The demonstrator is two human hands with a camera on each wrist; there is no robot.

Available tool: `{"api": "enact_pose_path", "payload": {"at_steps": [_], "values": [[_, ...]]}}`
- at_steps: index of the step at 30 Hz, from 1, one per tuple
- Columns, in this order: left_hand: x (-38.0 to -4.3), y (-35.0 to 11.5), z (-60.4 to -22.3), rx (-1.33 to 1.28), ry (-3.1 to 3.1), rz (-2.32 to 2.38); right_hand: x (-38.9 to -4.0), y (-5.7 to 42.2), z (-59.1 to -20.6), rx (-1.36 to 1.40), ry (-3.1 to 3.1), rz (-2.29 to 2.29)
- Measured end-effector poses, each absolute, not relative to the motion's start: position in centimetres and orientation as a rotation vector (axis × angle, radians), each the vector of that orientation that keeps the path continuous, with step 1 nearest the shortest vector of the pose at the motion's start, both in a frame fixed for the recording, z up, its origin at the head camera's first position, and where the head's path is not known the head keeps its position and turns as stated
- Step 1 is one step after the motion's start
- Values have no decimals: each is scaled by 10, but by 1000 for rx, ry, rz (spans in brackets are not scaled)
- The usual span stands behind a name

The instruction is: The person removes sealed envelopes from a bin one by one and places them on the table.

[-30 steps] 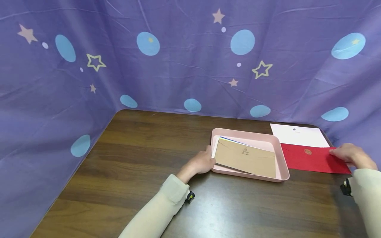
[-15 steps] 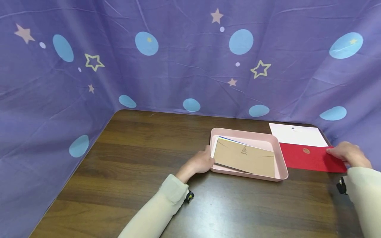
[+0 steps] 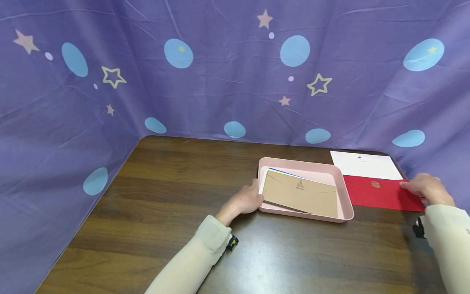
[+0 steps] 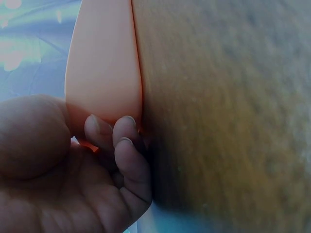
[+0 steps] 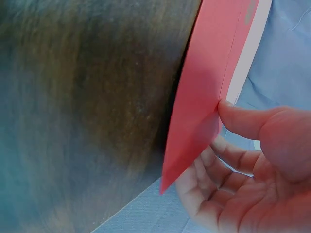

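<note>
Red rectangular paper envelope pinched by your right hand
Your left hand grips the pink shallow rectangular tray; a brown paper envelope lies inside.

We had room over the brown wood-grain table to the left and in front of the shallow pink rectangular tray, which stood between our left hand and the flat red paper envelope; purple star-patterned cloth walled off the back.
</note>
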State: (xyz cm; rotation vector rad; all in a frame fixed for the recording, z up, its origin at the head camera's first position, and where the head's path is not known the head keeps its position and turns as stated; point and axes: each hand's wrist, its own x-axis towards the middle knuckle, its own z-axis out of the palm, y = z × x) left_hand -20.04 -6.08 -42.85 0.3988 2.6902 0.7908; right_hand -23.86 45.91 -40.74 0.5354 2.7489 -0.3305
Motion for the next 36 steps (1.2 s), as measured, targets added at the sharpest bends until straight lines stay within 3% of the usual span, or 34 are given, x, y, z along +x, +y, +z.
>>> {"api": "enact_pose_path", "payload": {"at_steps": [10, 36], "values": [[-201, -60, -427, 410, 2694, 796, -242, 466, -411, 435, 2785, -305], [-200, -61, -427, 415, 2681, 799, -236, 452, -411, 610, 2761, -397]]}}
